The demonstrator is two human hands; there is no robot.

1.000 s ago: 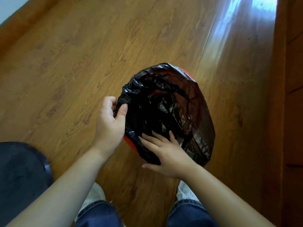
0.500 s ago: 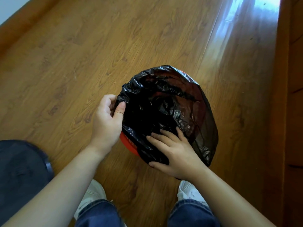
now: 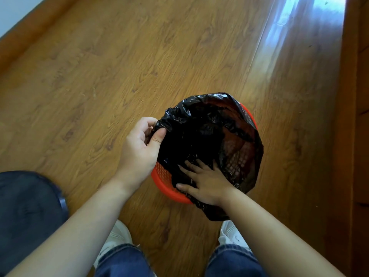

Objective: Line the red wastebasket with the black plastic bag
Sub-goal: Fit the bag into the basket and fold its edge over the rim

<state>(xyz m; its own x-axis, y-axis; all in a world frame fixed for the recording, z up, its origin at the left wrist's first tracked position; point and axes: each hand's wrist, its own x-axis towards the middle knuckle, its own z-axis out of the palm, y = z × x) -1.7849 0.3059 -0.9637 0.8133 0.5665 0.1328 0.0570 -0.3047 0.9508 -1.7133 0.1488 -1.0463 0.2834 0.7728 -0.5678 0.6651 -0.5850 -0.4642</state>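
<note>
The red mesh wastebasket (image 3: 163,181) stands on the wooden floor in front of my feet. A black plastic bag (image 3: 207,126) sits in it, draped over the far and right rim; the near-left rim is bare red. My left hand (image 3: 139,150) pinches the bag's edge at the left side, between thumb and fingers. My right hand (image 3: 203,181) lies flat with fingers spread, pressing the bag down at the near side of the opening. Through the thin film on the right, the basket's mesh shows.
A wooden skirting board (image 3: 30,37) runs along the far left, and wooden furniture (image 3: 357,116) lines the right edge. A dark blue object (image 3: 26,212) sits at the lower left. My white shoes (image 3: 117,236) and jeans (image 3: 123,262) are just below the basket.
My left hand has closed on the bag's left edge and pulled it. The near-left red rim is more exposed now. My right hand stays pressed on the bag.
</note>
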